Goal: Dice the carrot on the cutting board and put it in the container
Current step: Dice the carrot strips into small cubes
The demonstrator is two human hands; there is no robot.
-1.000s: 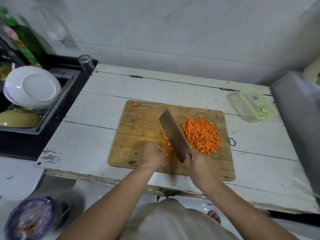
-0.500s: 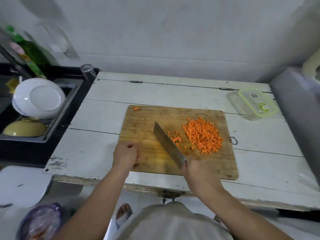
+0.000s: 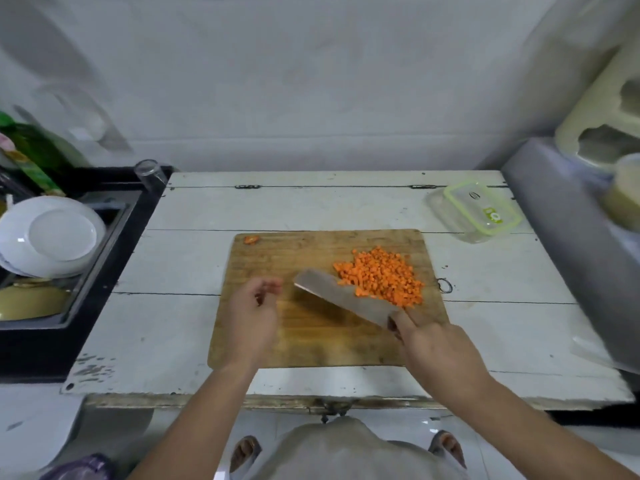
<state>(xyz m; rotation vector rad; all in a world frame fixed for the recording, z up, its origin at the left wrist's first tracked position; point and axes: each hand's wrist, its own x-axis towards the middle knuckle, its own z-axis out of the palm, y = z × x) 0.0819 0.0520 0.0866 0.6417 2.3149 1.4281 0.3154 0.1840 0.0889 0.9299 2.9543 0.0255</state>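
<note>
on the right half of the wooden cutting board (image 3: 311, 337) sits one heap of diced carrot (image 3: 381, 276), small bright orange cubes piled loosely, too many to count. one stray carrot piece (image 3: 251, 240) lies alone at the board's far left corner, well apart from the heap. the cleaver (image 3: 341, 296), a broad rectangular metal blade, lies tilted with its edge against the near left side of the heap, so it hides a few cubes there. the right hand (image 3: 436, 351) grips the cleaver at the handle end, fingers curled round it, and covers the handle completely. the left hand (image 3: 251, 315) hovers over the board's left half holding nothing, fingers loosely bent and relaxed, just beside the blade's tip. the board is rectangular with rounded corners, its grain scored and worn, and it rests on a white painted plank table (image 3: 180, 265) with chipped paint along the near edge. one clear plastic container (image 3: 474, 211) with a green rimmed lid stands at the table's far right corner, well apart from the carrot. to the left, a sink (image 3: 114, 216) holds white plates (image 3: 52, 235) and a yellowish bowl (image 3: 33, 299); one clear glass (image 3: 150, 173) stands upside down at its far edge, and a green bottle (image 3: 29, 150) stands behind.
</note>
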